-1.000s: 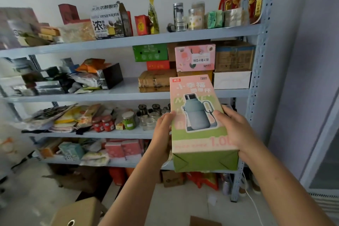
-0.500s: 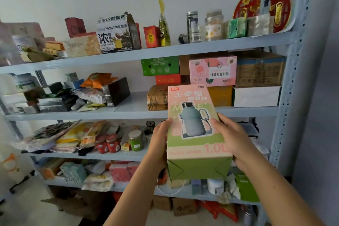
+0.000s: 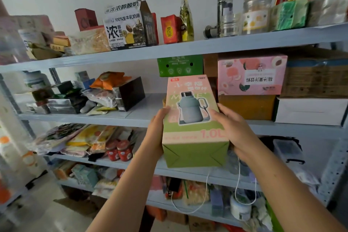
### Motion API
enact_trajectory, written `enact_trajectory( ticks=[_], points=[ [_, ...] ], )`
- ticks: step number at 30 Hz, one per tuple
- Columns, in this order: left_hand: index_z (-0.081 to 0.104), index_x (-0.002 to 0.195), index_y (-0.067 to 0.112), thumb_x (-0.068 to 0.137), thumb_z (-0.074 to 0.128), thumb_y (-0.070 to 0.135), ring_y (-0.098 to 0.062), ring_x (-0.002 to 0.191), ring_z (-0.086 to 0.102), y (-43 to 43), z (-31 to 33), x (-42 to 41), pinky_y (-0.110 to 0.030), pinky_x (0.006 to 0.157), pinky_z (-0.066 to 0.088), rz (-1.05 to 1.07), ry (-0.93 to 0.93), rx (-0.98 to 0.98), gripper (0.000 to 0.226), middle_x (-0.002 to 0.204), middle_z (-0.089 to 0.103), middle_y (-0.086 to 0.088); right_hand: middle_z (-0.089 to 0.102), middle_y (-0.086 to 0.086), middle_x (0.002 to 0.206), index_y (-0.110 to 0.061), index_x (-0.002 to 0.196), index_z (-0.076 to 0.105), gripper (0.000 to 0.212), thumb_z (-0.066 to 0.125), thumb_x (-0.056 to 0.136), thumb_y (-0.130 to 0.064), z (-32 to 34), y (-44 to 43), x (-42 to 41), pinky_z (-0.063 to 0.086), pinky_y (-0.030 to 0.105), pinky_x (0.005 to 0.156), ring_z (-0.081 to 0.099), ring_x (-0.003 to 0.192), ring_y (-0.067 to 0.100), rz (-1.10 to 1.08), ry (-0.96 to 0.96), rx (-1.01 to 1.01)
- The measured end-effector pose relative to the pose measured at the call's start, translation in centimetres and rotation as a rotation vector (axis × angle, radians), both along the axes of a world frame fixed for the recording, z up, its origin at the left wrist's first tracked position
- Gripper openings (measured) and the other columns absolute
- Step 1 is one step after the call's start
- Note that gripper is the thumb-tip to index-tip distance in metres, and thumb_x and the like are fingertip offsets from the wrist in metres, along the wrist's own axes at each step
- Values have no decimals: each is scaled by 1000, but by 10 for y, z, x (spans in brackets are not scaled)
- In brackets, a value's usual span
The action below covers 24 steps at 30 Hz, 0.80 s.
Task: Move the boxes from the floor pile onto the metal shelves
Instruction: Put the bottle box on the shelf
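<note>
The left hand [image 3: 156, 133] and the right hand [image 3: 233, 130] grip a pink and green flask box [image 3: 192, 118] between them. The left hand clasps its left side and the right hand its right side, with the right thumb lying on the printed face. The box is held in the air in front of the metal shelves [image 3: 188, 47], tilted so that its folded green bottom faces the camera and its top leans away. A thin white cord [image 3: 207, 184] hangs below it.

Behind the box's top is a bare stretch at the front edge of the second shelf board [image 3: 143, 107]. On that board a black box [image 3: 130, 93] stands to the left of the stretch. To the right a pink peach-print box [image 3: 250, 75] sits on an orange-brown box [image 3: 248, 106], with a white box [image 3: 308, 111] just beside them. A green box [image 3: 179, 67] shows above the flask box, further back.

On the board below, two red-lidded jars [image 3: 120, 149] stand near the front edge. On the top board a yoghurt carton [image 3: 125, 28] stands near the middle.
</note>
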<state>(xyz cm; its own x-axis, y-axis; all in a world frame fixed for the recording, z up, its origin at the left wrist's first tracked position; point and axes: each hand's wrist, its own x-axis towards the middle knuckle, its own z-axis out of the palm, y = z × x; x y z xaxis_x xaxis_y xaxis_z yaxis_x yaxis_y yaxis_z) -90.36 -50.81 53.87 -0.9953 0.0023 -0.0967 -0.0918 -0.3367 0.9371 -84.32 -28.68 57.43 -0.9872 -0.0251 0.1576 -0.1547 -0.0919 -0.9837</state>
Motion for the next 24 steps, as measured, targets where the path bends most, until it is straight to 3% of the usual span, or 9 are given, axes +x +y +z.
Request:
enact_trajectory(
  ticks=[1, 3, 5, 7, 11, 15, 21, 24],
  points=[
    [61, 128, 13, 71, 72, 55, -35, 101, 68, -2, 4, -8, -44, 79, 58, -13, 6, 11, 71, 120, 68, -18, 61, -6, 134, -28, 146, 45, 56, 63, 93, -36, 1, -3, -7, 56, 37, 90, 65, 112, 16, 0, 3, -1],
    [63, 126, 14, 70, 70, 55, -36, 104, 68, -6, 12, -27, -43, 80, 57, -30, -13, 13, 70, 118, 70, -18, 58, -7, 137, -28, 148, 40, 64, 66, 90, -39, 3, -9, -21, 49, 42, 102, 61, 117, 15, -14, 4, 18],
    [64, 126, 15, 62, 74, 58, -37, 108, 68, -7, 18, -51, -47, 90, 55, -54, -30, -4, 78, 118, 70, -17, 57, -9, 136, -31, 149, 37, 68, 67, 89, -41, 5, -15, -35, 48, 44, 103, 60, 117, 12, -21, 6, 37],
    [65, 124, 16, 61, 74, 57, -36, 107, 68, -6, 22, -74, -46, 91, 55, -71, -39, -15, 76, 116, 72, -16, 56, -12, 137, -34, 149, 35, 75, 70, 84, -49, 8, -21, -50, 46, 46, 105, 57, 120, 11, -40, 19, 67],
    [67, 122, 16, 60, 74, 57, -35, 107, 68, -5, 32, -120, -49, 96, 53, -89, -49, -22, 75, 114, 72, -15, 40, -15, 152, -39, 149, 32, 101, 70, 61, -72, 14, -25, -84, 35, 47, 114, 44, 135, 12, -113, 47, 125],
    [66, 123, 17, 60, 75, 58, -35, 106, 69, -2, 39, -161, -49, 90, 56, -116, -29, -24, 75, 117, 71, -16, 45, -16, 148, -40, 146, 36, 103, 70, 57, -79, 17, -28, -112, 34, 47, 114, 43, 135, 10, -153, 64, 112],
    [68, 119, 16, 66, 70, 60, -31, 83, 70, 3, 45, -198, -40, 67, 56, -199, -57, -41, 69, 105, 72, -14, 44, -17, 149, -43, 147, 34, 114, 73, 47, -82, 8, -32, -141, 32, 46, 116, 41, 137, 8, -193, 84, 109],
    [70, 116, 15, 63, 73, 59, -31, 89, 67, 5, 40, -208, -40, 70, 54, -217, -88, -10, 69, 114, 71, -16, 46, -16, 148, -41, 147, 36, 110, 73, 51, -79, 9, -29, -149, 32, 44, 116, 43, 136, 8, -226, 86, 124]
  ],
)
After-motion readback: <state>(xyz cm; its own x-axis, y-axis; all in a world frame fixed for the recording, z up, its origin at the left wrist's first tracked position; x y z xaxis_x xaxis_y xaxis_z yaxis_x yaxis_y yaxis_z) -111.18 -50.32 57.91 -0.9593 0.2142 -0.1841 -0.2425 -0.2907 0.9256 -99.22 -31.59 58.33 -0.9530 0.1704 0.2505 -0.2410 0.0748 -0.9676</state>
